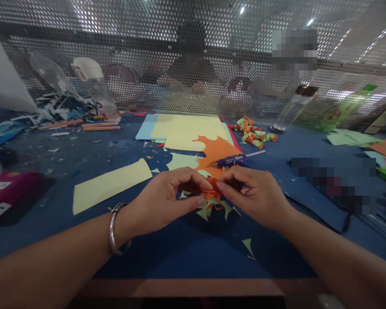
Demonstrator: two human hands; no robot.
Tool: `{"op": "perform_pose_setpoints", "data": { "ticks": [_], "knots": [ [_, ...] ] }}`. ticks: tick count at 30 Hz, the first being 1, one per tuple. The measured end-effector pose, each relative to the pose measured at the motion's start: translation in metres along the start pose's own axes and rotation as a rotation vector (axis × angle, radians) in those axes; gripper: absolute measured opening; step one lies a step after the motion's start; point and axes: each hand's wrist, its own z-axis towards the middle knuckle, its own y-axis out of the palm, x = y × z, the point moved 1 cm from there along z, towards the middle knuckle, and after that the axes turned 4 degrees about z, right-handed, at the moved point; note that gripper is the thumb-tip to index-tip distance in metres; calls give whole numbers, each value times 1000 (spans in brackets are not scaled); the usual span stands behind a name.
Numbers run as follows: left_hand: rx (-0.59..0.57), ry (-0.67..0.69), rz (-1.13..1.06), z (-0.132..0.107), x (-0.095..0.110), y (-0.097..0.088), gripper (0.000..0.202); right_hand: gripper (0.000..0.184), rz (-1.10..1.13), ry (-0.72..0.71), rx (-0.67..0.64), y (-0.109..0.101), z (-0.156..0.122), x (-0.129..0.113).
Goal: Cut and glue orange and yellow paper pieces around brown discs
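My left hand (165,199) and my right hand (252,193) meet at the middle of the blue table (180,253). Both pinch a small orange paper piece (212,191) between thumbs and fingertips. Pale yellow-green jagged paper points (209,210) stick out under it. A metal bangle (116,227) sits on my left wrist. Just beyond my fingers lie a cut orange sheet (217,152) and a blue glue gun (233,160).
A yellow paper strip (111,184) lies to the left, yellow and blue sheets (186,128) further back. Curled orange-green paper scraps (254,132), a clear bottle (292,109), a purple power strip (6,193), a black cable (321,216) and a perforated metal screen (193,56) surround the work spot.
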Motion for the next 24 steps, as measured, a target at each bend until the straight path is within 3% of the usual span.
{"op": "perform_pose_setpoints", "data": {
  "ticks": [9,16,20,24],
  "knots": [
    [93,-128,129,0,-1,0,9,17,-17,45,-56,-5,1,7],
    [192,-196,-32,2,-4,-6,23,20,-339,244,122,-41,8,46],
    [214,-242,-1,2,-4,-7,27,28,-564,351,94,-53,9,64],
    [218,-228,68,1,-4,-8,29,46,-674,405,1,-52,8,72]
  ]
}}
